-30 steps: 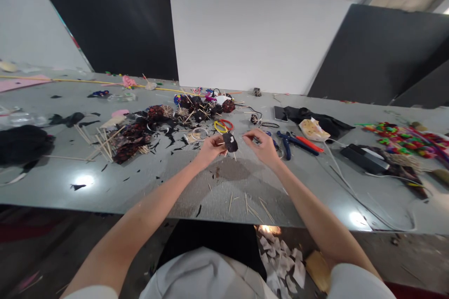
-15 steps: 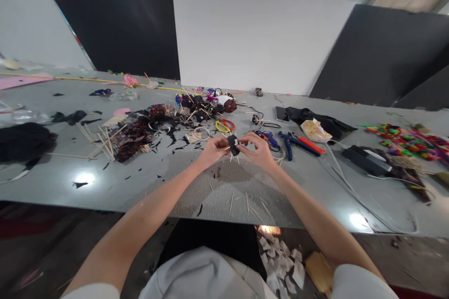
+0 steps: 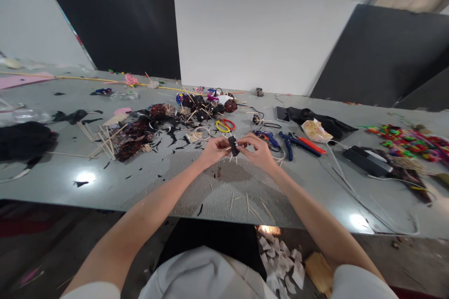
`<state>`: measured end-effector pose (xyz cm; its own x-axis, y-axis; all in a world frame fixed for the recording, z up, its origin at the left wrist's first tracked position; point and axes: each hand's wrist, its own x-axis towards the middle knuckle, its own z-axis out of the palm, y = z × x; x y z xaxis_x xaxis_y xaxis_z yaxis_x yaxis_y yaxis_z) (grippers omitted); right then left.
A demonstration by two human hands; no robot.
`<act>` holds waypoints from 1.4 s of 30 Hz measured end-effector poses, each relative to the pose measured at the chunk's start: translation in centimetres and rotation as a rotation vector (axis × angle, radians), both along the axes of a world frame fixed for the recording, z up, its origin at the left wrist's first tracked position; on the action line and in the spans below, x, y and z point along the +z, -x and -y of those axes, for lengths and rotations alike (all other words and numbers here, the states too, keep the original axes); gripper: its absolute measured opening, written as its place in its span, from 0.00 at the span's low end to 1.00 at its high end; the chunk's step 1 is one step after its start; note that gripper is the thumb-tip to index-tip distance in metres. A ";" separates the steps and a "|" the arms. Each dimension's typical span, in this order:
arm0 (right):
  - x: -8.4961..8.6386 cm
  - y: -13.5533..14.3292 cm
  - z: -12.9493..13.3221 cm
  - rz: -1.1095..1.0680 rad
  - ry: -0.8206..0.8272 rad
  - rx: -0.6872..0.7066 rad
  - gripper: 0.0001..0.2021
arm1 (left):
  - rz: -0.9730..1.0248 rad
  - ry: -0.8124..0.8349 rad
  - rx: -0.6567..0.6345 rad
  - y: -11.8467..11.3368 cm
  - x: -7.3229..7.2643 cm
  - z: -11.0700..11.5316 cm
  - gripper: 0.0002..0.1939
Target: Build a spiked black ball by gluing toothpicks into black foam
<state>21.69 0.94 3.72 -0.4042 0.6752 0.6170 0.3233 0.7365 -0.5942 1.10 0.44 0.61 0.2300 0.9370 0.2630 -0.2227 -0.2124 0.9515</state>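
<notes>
A small black piece (image 3: 233,145) with thin wooden sticks poking out is held above the grey table, between both hands. My left hand (image 3: 214,151) pinches it from the left, fingers closed round its side and a stick. From the right, my right hand (image 3: 257,149) grips its edge between thumb and fingers. Just beyond the hands lie yellow scissors handles (image 3: 222,126) and a red loop (image 3: 229,124). Loose short sticks (image 3: 247,203) are scattered on the table nearer my body.
Black stick-studded balls (image 3: 201,108) and dark patterned cloth (image 3: 131,140) lie behind and left. Blue pliers (image 3: 288,145), a glue gun (image 3: 268,138), a black power bank (image 3: 366,160) with a white cable and colourful pompoms (image 3: 403,140) are on the right. Panels (image 3: 256,32) stand behind the table.
The black piece has turned slightly between my fingers, and less of its pale spot shows. Both hands stay in nearly the same place.
</notes>
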 end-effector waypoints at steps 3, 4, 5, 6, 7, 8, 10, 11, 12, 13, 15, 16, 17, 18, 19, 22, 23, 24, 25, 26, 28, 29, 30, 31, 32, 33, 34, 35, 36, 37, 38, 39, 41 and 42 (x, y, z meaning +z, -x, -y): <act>-0.1 0.0 -0.1 0.004 -0.006 0.019 0.07 | -0.028 0.021 -0.008 0.1 0.1 0.0 0.25; -0.1 0.0 -0.1 0.004 -0.003 0.022 0.07 | -0.032 0.024 -0.003 0.1 0.1 0.0 0.26; -0.2 -0.1 -0.1 0.003 0.005 0.024 0.07 | -0.036 0.025 0.003 0.1 0.1 0.1 0.26; -0.2 -0.1 -0.2 0.000 0.017 0.026 0.08 | -0.041 0.025 0.003 0.1 0.2 0.1 0.26; -0.3 -0.1 -0.2 -0.005 0.031 0.027 0.08 | -0.047 0.025 0.000 0.1 0.2 0.1 0.25; -0.3 -0.2 -0.3 -0.010 0.048 0.030 0.08 | -0.051 0.025 -0.006 0.1 0.2 0.1 0.25; -0.4 -0.3 -0.4 -0.016 0.087 0.035 0.09 | -0.054 0.020 -0.017 0.1 0.1 0.1 0.24; -0.4 -0.4 -0.5 -0.016 0.106 0.033 0.10 | -0.056 0.017 -0.021 0.1 0.1 0.1 0.24; -0.4 -0.5 -0.6 -0.013 0.126 0.029 0.10 | -0.059 0.013 -0.024 0.1 0.0 0.0 0.23; -0.4 -0.6 -0.7 -0.005 0.146 0.026 0.11 | -0.063 0.009 -0.026 0.2 -0.2 -0.1 0.23; -0.4 -0.9 -0.9 0.015 0.181 0.025 0.11 | -0.079 0.002 -0.032 0.2 -0.5 -0.3 0.22; -0.4 -0.9 -1.0 0.024 0.197 0.030 0.12 | -0.087 -0.002 -0.037 0.2 -0.6 -0.4 0.22; -0.4 -1.0 -1.1 0.034 0.212 0.040 0.12 | -0.092 -0.006 -0.042 0.3 -0.7 -0.5 0.22; -0.3 -1.1 -1.1 0.043 0.225 0.050 0.12 | -0.096 -0.009 -0.048 0.3 -0.8 -0.5 0.22; -0.3 -1.1 -1.2 0.049 0.239 0.058 0.12 | -0.099 -0.011 -0.054 0.3 -0.9 -0.6 0.22; -0.3 -1.2 -1.3 0.059 0.277 0.064 0.12 | -0.104 -0.023 -0.065 0.4 -0.8 -0.5 0.21; -0.3 -1.2 -1.4 0.059 0.292 0.063 0.12 | -0.108 -0.031 -0.068 0.4 -0.7 -0.4 0.20; -0.3 -1.2 -1.4 0.057 0.308 0.062 0.13 | -0.113 -0.040 -0.072 0.4 -0.6 -0.3 0.20; -0.3 -1.2 -1.4 0.055 0.324 0.062 0.13 | -0.118 -0.049 -0.076 0.5 -0.5 -0.3 0.19; -0.2 -1.2 -1.4 0.054 0.340 0.064 0.13 | -0.125 -0.056 -0.080 0.5 -0.4 -0.2 0.19; -0.2 -1.2 -1.4 0.056 0.364 0.068 0.14 | -0.140 -0.061 -0.083 0.5 -0.3 -0.2 0.18; -0.1 -1.2 -1.4 0.058 0.372 0.068 0.14 | -0.145 -0.062 -0.083 0.4 -0.3 -0.2 0.19; -0.1 -1.2 -1.4 0.060 0.379 0.066 0.14 | -0.147 -0.063 -0.084 0.4 -0.3 -0.2 0.19; 0.0 -1.2 -1.4 0.060 0.385 0.064 0.14 | -0.146 -0.066 -0.084 0.4 -0.4 -0.2 0.20; 0.0 -1.2 -1.4 0.059 0.390 0.059 0.14 | -0.144 -0.070 -0.085 0.4 -0.4 -0.2 0.20; 0.0 -1.2 -1.4 0.059 0.396 0.055 0.14 | -0.142 -0.077 -0.085 0.4 -0.5 -0.3 0.20; 0.0 -1.2 -1.4 0.060 0.401 0.052 0.14 | -0.143 -0.086 -0.085 0.3 -0.6 -0.3 0.21; 0.0 -1.2 -1.4 0.063 0.404 0.050 0.14 | -0.146 -0.097 -0.084 0.3 -0.6 -0.4 0.21; 0.0 -1.2 -1.4 0.070 0.405 0.051 0.14 | -0.152 -0.109 -0.085 0.4 -0.6 -0.4 0.21; 0.0 -1.2 -1.4 0.076 0.405 0.051 0.14 | -0.156 -0.122 -0.086 0.4 -0.6 -0.4 0.21; 0.0 -1.1 -1.4 0.082 0.403 0.052 0.14 | -0.160 -0.134 -0.089 0.4 -0.6 -0.4 0.21; -0.1 -1.1 -1.4 0.087 0.399 0.050 0.14 | -0.161 -0.142 -0.091 0.4 -0.6 -0.4 0.21; -0.1 -1.1 -1.3 0.096 0.389 0.042 0.14 | -0.165 -0.145 -0.089 0.4 -0.6 -0.4 0.21; 0.0 -1.1 -1.3 0.099 0.384 0.037 0.14 | -0.172 -0.139 -0.085 0.4 -0.5 -0.4 0.21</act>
